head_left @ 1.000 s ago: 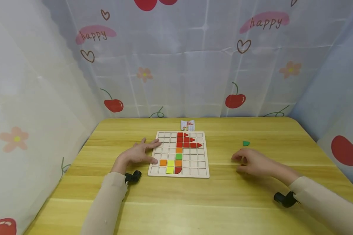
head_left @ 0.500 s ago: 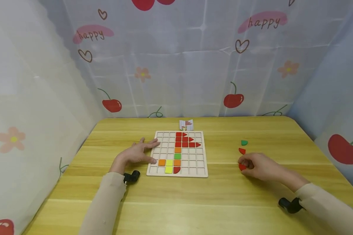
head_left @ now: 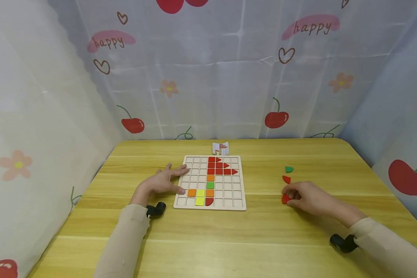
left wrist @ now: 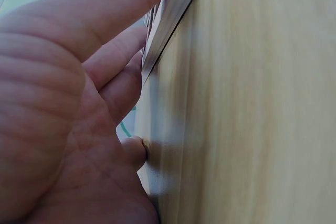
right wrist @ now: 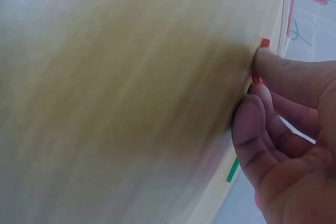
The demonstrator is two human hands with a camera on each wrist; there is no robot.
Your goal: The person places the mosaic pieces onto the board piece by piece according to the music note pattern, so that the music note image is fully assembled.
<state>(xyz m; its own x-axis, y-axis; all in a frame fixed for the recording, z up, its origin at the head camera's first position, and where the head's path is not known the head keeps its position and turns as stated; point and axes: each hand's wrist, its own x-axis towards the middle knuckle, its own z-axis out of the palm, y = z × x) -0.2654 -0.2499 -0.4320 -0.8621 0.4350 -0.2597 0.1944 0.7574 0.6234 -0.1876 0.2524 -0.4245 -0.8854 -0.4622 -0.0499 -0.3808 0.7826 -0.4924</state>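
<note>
A square wooden grid board point(head_left: 229, 197) lies on the table. Red squares and pointed pieces fill cells at its top; orange, green, yellow and dark red pieces sit lower down. My left hand point(head_left: 161, 181) rests along the board's left edge with fingers spread, thumb near the lower-left cells. Off to the right, my right hand point(head_left: 307, 197) pinches a small red rounded piece point(head_left: 285, 199) between thumb and fingers, at the tabletop. In the right wrist view its red edge point(right wrist: 265, 42) shows past the thumb. Just beyond lie another red piece point(head_left: 286, 179) and a green rounded piece point(head_left: 289, 169).
A small folded pattern card point(head_left: 220, 148) stands behind the board's far edge. Printed curtains point(head_left: 201, 96) enclose the wooden table point(head_left: 194, 239) at the back and both sides. Black wrist cameras hang below both sleeves.
My right hand has moved slightly right and nearer to me, uncovering the two red pieces, and now has its fingertips at the nearer one. The left hand keeps its place on the board.
</note>
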